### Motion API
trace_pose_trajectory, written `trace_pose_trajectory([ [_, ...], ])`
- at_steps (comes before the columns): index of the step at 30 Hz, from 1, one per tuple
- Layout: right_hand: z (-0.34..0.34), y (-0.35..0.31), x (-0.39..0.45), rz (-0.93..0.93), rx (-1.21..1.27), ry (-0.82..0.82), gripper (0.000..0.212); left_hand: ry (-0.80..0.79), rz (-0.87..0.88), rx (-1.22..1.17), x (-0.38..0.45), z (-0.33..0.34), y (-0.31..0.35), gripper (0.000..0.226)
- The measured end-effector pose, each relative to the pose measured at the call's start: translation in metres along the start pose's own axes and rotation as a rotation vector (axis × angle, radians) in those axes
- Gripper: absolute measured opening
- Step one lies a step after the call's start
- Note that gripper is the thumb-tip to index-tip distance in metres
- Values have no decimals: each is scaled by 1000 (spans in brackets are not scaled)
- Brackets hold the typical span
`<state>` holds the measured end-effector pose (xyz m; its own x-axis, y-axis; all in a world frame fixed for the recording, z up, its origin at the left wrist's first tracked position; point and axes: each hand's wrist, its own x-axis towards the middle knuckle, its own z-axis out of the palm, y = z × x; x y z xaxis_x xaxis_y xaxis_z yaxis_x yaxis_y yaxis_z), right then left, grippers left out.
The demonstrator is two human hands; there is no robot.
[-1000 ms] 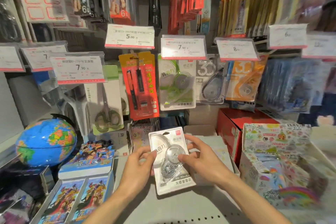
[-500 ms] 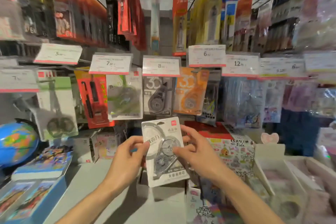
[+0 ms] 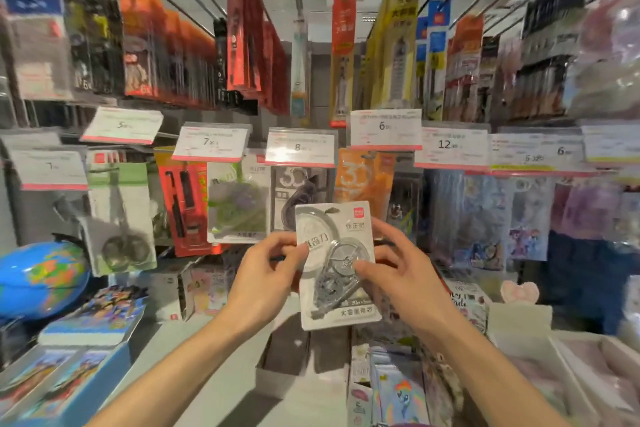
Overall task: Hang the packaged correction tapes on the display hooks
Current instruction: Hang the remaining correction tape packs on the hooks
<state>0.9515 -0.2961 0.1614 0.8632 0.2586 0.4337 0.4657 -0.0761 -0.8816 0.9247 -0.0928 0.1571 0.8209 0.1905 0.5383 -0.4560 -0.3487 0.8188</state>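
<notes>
Clear blister correction tape pack was pinched by left hand and right hand; I'd line its top slot with a hook above the fingertips.

Both forearms reach up from the near edge and converge toward the middle. The left hand has its thumb pressed forward and its fingers curled behind, pinching. The right hand mirrors it from the right, thumb in front, fingers spread and bent behind.
</notes>
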Motion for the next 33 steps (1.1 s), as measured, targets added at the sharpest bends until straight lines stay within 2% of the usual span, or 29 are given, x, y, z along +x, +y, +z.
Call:
trace_pose_trajectory([
  [3, 8, -11, 7, -35, 9, 33, 61, 63, 109, 162, 10, -18, 9, 9],
  [6, 7, -20, 11, -66, 18, 60, 57, 212, 503, 532, 25, -45, 20, 18],
  [8, 6, -23, 13, -82, 17, 69, 56, 253, 760, 722, 37, -62, 28, 20],
  [10, 7, -24, 15, -103, -10, 82, 57, 288, 932, 862, 50, -73, 38, 23],
  [13, 9, -27, 19, -126, -41, 89, 56, 278, 1084, 1025, 68, -81, 52, 29],
  [15, 10, -31, 20, -140, -60, 90, 56, 248, 1118, 1109, 75, -82, 58, 30],
  [18, 10, -34, 20, -142, -79, 103, 56, 195, 1123, 1133, 79, -84, 62, 17],
  [33, 29, -43, 50, -88, -128, 164, 62, 226, 996, 846, 83, -90, 65, 18],
])
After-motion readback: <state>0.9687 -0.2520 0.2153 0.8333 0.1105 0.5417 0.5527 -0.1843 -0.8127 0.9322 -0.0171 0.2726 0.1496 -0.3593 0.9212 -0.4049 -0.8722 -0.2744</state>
